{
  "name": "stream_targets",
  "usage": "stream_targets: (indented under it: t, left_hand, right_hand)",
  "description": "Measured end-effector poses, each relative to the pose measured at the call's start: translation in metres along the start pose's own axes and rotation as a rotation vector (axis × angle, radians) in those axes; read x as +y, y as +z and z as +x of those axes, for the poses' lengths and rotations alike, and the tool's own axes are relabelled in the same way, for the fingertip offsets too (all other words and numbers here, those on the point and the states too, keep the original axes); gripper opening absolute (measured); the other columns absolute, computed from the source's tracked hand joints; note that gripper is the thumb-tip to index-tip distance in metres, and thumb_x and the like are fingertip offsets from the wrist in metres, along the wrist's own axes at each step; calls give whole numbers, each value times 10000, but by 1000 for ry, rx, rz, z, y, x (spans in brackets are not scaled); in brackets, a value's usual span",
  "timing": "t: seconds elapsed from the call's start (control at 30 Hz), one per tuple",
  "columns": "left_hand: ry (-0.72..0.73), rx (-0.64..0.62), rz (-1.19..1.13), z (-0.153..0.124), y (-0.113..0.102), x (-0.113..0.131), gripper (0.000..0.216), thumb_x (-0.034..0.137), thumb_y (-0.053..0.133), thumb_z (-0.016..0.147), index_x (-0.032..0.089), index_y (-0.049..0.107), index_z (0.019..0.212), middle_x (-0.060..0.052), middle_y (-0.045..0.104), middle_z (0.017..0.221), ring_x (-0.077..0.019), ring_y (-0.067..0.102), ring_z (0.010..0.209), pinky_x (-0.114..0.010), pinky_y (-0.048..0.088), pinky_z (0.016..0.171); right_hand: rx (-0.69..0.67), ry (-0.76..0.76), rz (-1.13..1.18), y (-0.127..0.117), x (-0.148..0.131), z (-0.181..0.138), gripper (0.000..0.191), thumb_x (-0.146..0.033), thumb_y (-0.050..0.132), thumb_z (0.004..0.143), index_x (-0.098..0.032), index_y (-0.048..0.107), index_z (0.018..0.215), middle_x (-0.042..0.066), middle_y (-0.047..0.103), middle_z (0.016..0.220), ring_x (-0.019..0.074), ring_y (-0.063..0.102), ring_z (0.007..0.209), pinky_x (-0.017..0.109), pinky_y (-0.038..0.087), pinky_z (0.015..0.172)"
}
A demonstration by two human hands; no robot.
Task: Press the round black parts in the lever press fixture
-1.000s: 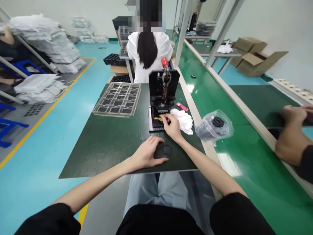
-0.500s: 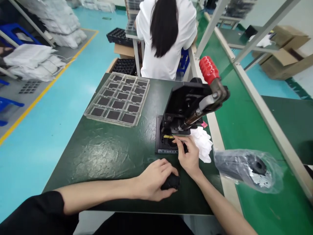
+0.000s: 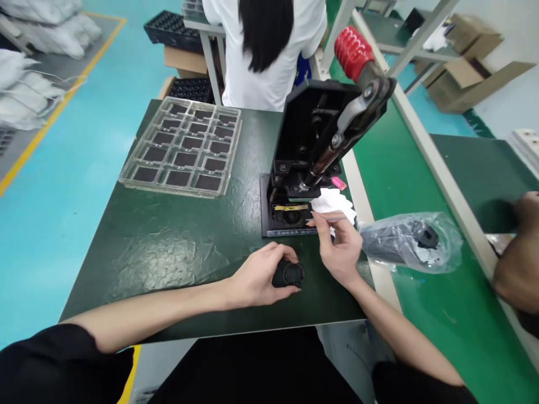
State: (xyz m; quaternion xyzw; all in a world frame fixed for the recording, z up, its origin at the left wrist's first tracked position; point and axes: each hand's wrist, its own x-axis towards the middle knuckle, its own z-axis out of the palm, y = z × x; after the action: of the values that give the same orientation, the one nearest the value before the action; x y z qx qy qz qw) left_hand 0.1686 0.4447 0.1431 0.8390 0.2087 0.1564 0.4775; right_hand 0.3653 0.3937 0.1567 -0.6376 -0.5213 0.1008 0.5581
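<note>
My left hand (image 3: pixel 263 275) is curled around a small black cylindrical part (image 3: pixel 293 274) with a ring on its face, low over the front of the table. Pinched in my right hand (image 3: pixel 340 247) is a thin silver rod-like tool (image 3: pixel 332 217), perhaps tweezers; its tip is at the right edge of the press base. The black toggle press (image 3: pixel 309 146) stands just beyond both hands, its red handle (image 3: pixel 352 53) raised. In the press base, a yellow strip (image 3: pixel 291 208) lies behind a dark round recess (image 3: pixel 290 217).
A clear compartment tray (image 3: pixel 176 178) holding dark squares lies at the table's left. White tissue (image 3: pixel 334 202) sits right of the press. A bagged black cylinder (image 3: pixel 406 244) rests on the green belt edge. A person in white (image 3: pixel 269 73) sits ahead; another person's arm (image 3: pixel 520 264) shows at right.
My right hand has drawn back to the right from the press base, with the thin tool in it. The black part in my left hand now shows its ringed face. The camera view has shifted.
</note>
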Motion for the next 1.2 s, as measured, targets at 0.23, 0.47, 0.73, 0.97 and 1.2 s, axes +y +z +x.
stream_targets:
  t: [0.23, 0.47, 0.73, 0.97, 1.2]
  left_hand:
    - [45, -13, 32, 0, 3, -4, 497, 267, 864, 767, 225, 533, 1135, -39, 671, 1118, -243, 645, 1036, -382, 557, 912]
    - [184, -117, -106, 1, -6, 2, 484, 109, 606, 865, 220, 487, 1321, -100, 617, 1349, -257, 589, 1249, -417, 545, 1019]
    - [113, 65, -12, 3, 2, -2, 579, 257, 845, 789, 219, 498, 1251, -81, 623, 1222, -273, 602, 1157, -431, 570, 975]
    - [133, 49, 28, 4, 4, -4, 442, 200, 816, 848, 219, 512, 1168, -44, 650, 1113, -229, 616, 1082, -375, 578, 923]
    - [127, 48, 5, 2, 6, -5, 439, 186, 827, 835, 212, 514, 1143, -40, 657, 1111, -219, 635, 1083, -348, 582, 925]
  right_hand:
    - [-107, 231, 16, -29, -14, -57, 162, -339, 656, 992, -203, 716, 927, 45, 749, 786, 156, 715, 667, 248, 538, 547]
    - [-62, 281, 69, -23, -7, -62, 236, -420, 666, 986, -198, 701, 914, 45, 732, 770, 150, 721, 687, 239, 583, 601]
    - [-88, 284, 60, -24, -11, -62, 196, -349, 642, 1003, -179, 699, 924, 43, 729, 777, 136, 686, 658, 224, 530, 566]
    - [-341, 144, -42, -24, -12, -65, 111, -194, 644, 982, -186, 687, 880, -9, 682, 737, 70, 510, 535, 197, 381, 483]
    - [-302, 153, -58, -22, -12, -65, 124, -163, 614, 993, -192, 661, 883, -9, 707, 753, 81, 578, 553, 194, 434, 510]
